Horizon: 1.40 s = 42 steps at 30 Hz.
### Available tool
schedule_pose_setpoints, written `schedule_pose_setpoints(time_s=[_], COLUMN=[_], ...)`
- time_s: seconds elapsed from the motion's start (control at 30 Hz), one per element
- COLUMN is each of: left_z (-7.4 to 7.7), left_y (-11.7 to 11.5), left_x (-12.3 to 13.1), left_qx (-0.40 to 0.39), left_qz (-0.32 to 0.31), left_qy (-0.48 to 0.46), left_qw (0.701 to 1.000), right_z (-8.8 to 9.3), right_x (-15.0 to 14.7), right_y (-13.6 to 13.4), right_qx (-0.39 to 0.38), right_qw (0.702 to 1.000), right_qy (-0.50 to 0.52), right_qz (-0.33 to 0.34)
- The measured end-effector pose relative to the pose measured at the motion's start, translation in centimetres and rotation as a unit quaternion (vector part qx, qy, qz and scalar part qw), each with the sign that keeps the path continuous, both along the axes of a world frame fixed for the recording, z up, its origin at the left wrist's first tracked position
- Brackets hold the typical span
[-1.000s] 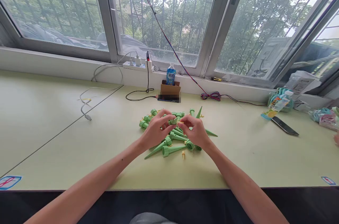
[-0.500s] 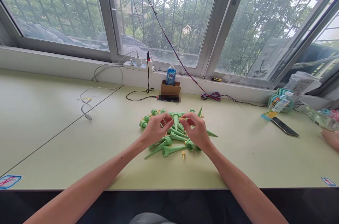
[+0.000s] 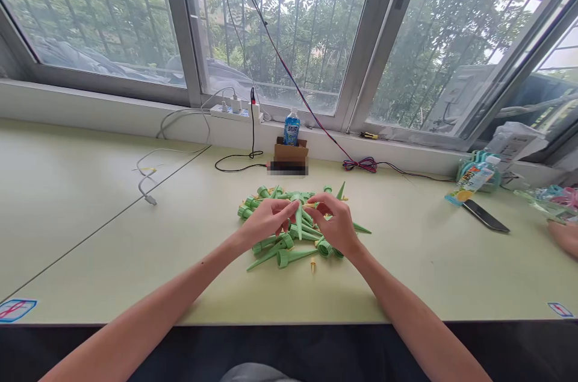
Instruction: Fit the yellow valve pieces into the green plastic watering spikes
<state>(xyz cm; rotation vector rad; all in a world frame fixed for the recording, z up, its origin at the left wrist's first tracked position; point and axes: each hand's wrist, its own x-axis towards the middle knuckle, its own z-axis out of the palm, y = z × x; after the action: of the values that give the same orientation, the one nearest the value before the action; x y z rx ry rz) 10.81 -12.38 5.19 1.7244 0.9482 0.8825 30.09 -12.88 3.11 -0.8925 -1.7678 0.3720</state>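
Note:
Over the pile, my left hand [image 3: 266, 218] is closed on a green plant watering spike [image 3: 298, 224], its wide cap end up and its point downward. My right hand [image 3: 336, 222] pinches a small yellow valve [image 3: 309, 206] beside the spike's upper part; whether the two touch I cannot tell. Beneath both hands lies a heap of green watering spikes [image 3: 275, 255] with ribbed caps, partly hidden by my fingers. One loose yellow valve [image 3: 313, 265] lies on the table in front of the heap.
On the pale table [image 3: 135, 261], a blue bottle [image 3: 292, 128] stands in a cardboard box [image 3: 289, 153] behind the heap. Cables [image 3: 361, 164] run along the back. To the right are a phone [image 3: 486, 216], a drink pouch [image 3: 472, 182] and another person's hand [image 3: 564, 236].
My left hand has shifted its grip on the spike, its thumb now across it. The spike sits slightly lower and left. My right hand stays almost still.

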Motion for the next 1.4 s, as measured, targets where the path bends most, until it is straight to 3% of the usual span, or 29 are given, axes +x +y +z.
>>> schedule_pose_setpoints(time_s=[0.37, 0.97, 1.4], left_z=[0.3, 0.1, -0.9], left_y=[-0.1, -0.3, 0.2], left_x=[-0.2, -0.2, 0.1], left_qx=[0.029, 0.093, 0.203], left_qz=[-0.01, 0.011, 0.08], left_qy=[0.003, -0.005, 0.007], left_qw=[1.0, 0.996, 0.976], right_z=[0.3, 0.0, 0.1], right_x=[0.2, 0.1, 0.0], right_y=[0.0, 0.2, 0.1], right_qx=[0.018, -0.027, -0.049], right_qw=[1.0, 0.999, 0.998], right_qy=[-0.01, 0.015, 0.022], right_qz=[0.009, 0.006, 0.016])
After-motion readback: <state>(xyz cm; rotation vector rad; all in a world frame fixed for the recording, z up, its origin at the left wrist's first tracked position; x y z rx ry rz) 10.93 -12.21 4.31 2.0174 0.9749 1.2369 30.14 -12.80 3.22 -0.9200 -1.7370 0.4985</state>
